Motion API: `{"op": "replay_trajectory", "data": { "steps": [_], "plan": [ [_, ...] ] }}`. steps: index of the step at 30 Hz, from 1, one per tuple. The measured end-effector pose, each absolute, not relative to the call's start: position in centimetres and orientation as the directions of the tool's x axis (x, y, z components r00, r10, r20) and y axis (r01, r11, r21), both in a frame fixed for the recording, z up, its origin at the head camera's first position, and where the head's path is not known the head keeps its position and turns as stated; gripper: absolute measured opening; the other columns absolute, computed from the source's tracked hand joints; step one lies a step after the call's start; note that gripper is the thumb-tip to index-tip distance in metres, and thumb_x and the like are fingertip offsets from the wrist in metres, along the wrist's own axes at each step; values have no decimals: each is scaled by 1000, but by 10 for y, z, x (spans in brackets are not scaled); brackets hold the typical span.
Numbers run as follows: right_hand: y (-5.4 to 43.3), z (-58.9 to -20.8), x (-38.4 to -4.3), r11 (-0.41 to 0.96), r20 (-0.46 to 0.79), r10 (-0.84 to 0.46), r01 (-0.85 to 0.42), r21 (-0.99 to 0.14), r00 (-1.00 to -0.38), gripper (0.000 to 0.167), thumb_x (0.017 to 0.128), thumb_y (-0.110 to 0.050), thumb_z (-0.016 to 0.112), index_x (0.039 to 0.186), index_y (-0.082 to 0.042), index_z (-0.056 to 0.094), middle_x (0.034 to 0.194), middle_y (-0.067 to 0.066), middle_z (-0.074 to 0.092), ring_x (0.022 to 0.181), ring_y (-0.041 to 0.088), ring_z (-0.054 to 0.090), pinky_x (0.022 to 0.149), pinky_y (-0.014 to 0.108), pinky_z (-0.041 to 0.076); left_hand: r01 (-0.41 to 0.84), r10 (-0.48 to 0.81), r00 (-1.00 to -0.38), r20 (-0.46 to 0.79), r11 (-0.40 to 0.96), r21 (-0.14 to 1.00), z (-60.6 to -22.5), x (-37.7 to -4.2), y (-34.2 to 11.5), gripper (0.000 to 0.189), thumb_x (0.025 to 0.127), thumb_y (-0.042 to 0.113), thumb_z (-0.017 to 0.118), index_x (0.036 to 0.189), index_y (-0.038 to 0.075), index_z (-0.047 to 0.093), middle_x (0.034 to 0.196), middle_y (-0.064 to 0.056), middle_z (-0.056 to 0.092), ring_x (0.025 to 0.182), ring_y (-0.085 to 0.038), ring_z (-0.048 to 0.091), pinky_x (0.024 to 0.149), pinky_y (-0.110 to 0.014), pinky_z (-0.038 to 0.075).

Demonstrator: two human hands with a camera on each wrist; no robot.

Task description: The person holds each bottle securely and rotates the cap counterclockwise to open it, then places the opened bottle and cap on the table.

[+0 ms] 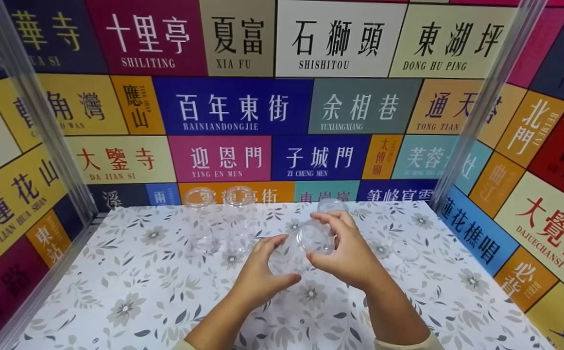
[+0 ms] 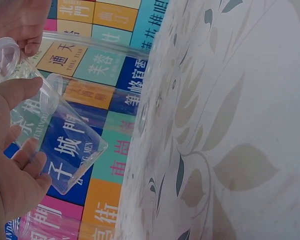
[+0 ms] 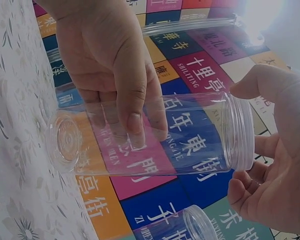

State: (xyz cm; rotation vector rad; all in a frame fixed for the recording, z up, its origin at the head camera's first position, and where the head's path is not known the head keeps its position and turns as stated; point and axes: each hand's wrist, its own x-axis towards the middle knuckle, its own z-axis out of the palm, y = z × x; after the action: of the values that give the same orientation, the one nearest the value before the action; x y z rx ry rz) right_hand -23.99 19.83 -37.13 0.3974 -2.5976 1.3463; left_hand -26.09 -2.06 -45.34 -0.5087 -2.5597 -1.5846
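Left hand (image 1: 264, 270) grips clear jar (image 3: 190, 145), right hand (image 1: 350, 255) its lid (image 3: 242, 135); floral tabletop (image 1: 87, 291), sign-printed walls (image 1: 235, 107).

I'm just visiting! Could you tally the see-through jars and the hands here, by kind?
Clear cylindrical plastic jar, held: 1
Clear cylindrical plastic jars, standing: 3 (two at left, one behind the right hand)
Bare hands: 2 (left hand, right hand)
Total: 6

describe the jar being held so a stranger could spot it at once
Over the flowered table, find the left hand and right hand. Between them is a clear jar, tilted. It alone is held; the two jars at back left stand upright.
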Motion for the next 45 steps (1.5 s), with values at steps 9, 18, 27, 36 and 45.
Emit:
{"op": "replay_trajectory", "data": {
  "steps": [9, 18, 27, 36, 45],
  "plan": [
    [200, -372, -239, 524, 309, -156, -343, -780, -938, 71, 81, -19, 87, 146, -34, 61, 141, 1, 49, 103, 28, 51, 82, 36, 53, 293, 216, -952, 219, 419, 860, -454, -261, -20, 86, 81, 36, 94, 156, 27, 53, 158, -3, 53, 147, -29, 53, 122, -57, 45],
    [198, -370, -240, 491, 348, -148, -374, -787, -926, 74, 84, -13, 83, 151, -30, 57, 142, -1, 48, 105, 24, 51, 85, 38, 55, 281, 185, -957, 223, 413, 866, -455, -263, -21, 87, 81, 37, 94, 156, 24, 52, 156, -3, 55, 147, -28, 53, 124, -55, 44],
    [198, -370, -240, 460, 360, -142, -384, -801, -922, 75, 87, -14, 83, 152, -35, 54, 146, 1, 47, 112, 21, 51, 88, 34, 56, 245, 134, -969, 210, 369, 896, -455, -263, -18, 88, 81, 38, 94, 157, 24, 50, 157, -2, 55, 149, -27, 51, 127, -57, 40],
    [204, -374, -246, 374, 387, -114, -400, -837, -915, 68, 91, -19, 83, 152, -26, 54, 141, 7, 52, 115, 23, 56, 89, 25, 54, 208, 87, -978, 190, 322, 924, -456, -270, -16, 86, 83, 38, 92, 156, 21, 50, 157, -3, 56, 149, -30, 50, 125, -58, 42],
    [229, -380, -257, 258, 379, -64, -382, -887, -923, 66, 92, -14, 83, 150, -13, 51, 133, 11, 52, 118, 28, 61, 94, 22, 55, 194, 16, -980, 197, 282, 940, -462, -288, -14, 86, 82, 36, 93, 155, 19, 50, 154, -2, 58, 147, -33, 50, 123, -55, 45]
  ]
}}
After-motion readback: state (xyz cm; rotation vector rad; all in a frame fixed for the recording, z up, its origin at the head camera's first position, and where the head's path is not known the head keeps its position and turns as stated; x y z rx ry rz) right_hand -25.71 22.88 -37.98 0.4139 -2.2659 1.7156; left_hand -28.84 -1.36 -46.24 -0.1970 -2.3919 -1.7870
